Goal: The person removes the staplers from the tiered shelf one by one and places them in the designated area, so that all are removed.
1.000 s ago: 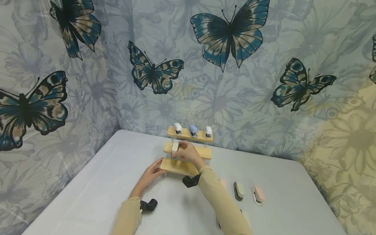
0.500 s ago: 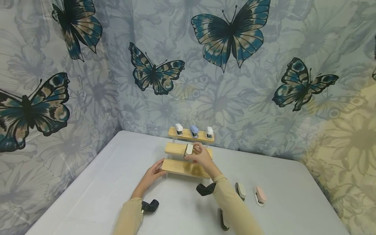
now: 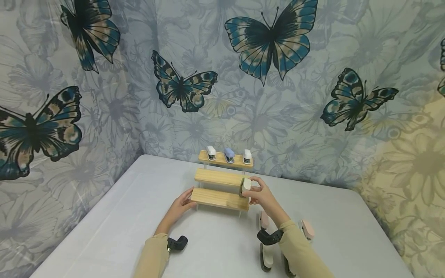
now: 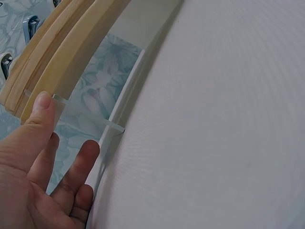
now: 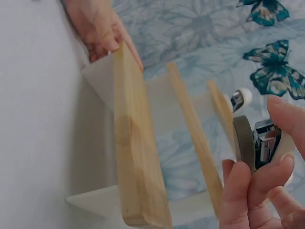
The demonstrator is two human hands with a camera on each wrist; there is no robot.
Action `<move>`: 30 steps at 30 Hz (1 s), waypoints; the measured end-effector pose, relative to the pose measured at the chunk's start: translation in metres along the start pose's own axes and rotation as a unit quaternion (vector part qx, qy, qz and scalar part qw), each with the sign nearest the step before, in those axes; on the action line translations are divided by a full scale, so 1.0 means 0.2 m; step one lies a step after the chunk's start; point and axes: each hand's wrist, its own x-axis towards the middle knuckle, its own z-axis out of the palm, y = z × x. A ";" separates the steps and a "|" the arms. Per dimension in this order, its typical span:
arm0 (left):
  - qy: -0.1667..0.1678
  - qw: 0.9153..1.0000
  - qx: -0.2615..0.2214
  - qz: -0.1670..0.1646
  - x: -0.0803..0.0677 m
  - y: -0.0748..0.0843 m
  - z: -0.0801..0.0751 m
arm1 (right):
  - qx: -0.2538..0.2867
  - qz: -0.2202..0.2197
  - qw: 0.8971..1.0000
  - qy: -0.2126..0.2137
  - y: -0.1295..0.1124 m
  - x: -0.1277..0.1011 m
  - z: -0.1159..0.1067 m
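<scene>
My right hand [image 3: 261,193] pinches a small stapler [image 3: 246,186] with a cream top and dark grey-green base between thumb and fingers. It is at the right end of the wooden three-tier display stand [image 3: 215,197], overlapping the middle and lowest boards in the head view. The right wrist view shows the stapler's metal inside and dark base [image 5: 244,140] facing the stand. My left hand [image 3: 179,206] holds the left end of the lowest board, thumb [image 4: 42,102] against its edge. On the top board stand a white stapler [image 3: 211,153], a blue stapler [image 3: 229,155] and another white one.
Right of the stand, on the white table [image 3: 114,231], lie a pink stapler [image 3: 264,220], another pink stapler [image 3: 307,229] and a cream-and-dark stapler [image 3: 267,258]. A further dark-based stapler [image 3: 288,267] is partly hidden by my right sleeve. The butterfly-patterned backdrop [image 3: 295,146] rises behind the table.
My right hand has carried the cream stapler rightward from the left end of the middle board to the stand's right end. The left hand has stayed at the lowest board.
</scene>
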 end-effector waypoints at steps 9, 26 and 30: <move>-0.003 1.000 -0.012 0.004 0.01 -0.01 -0.01 | -0.007 -0.006 0.999 -0.031 -0.14 -0.16 -0.04; -0.005 1.000 -0.012 0.005 0.00 0.00 0.00 | -0.012 0.032 0.999 -0.027 -0.19 -0.49 -0.25; -0.005 1.000 -0.008 0.003 0.00 -0.01 0.00 | 0.000 0.045 0.998 -0.035 -0.18 -0.57 -0.31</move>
